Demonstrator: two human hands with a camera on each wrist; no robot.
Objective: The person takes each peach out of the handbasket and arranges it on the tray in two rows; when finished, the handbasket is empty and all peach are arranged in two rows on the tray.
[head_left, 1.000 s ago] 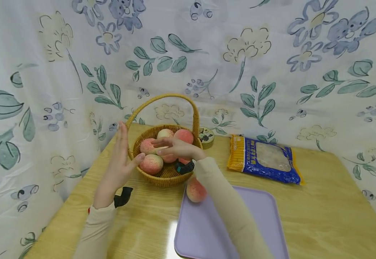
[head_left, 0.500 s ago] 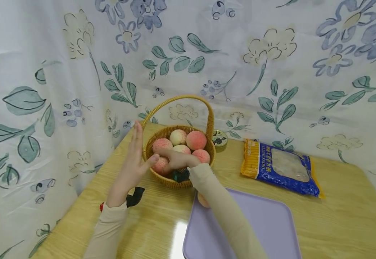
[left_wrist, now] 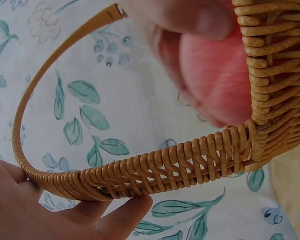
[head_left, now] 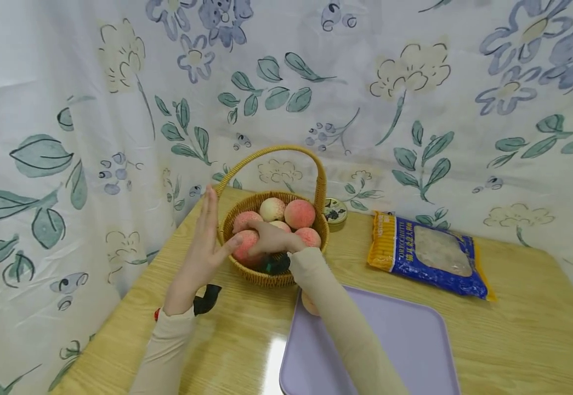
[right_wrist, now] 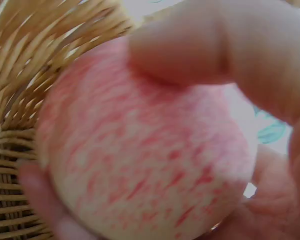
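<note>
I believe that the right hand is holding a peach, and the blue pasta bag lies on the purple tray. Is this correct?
Not quite: the blue pasta bag lies on the table, not on the purple tray, as the head view shows. The right hand does hold a peach.

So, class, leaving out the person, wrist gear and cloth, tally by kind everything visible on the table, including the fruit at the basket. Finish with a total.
Peaches: 7 visible
Basket: 1
Tray: 1
Pasta bag: 1
Round tin: 1
Total: 11
</note>
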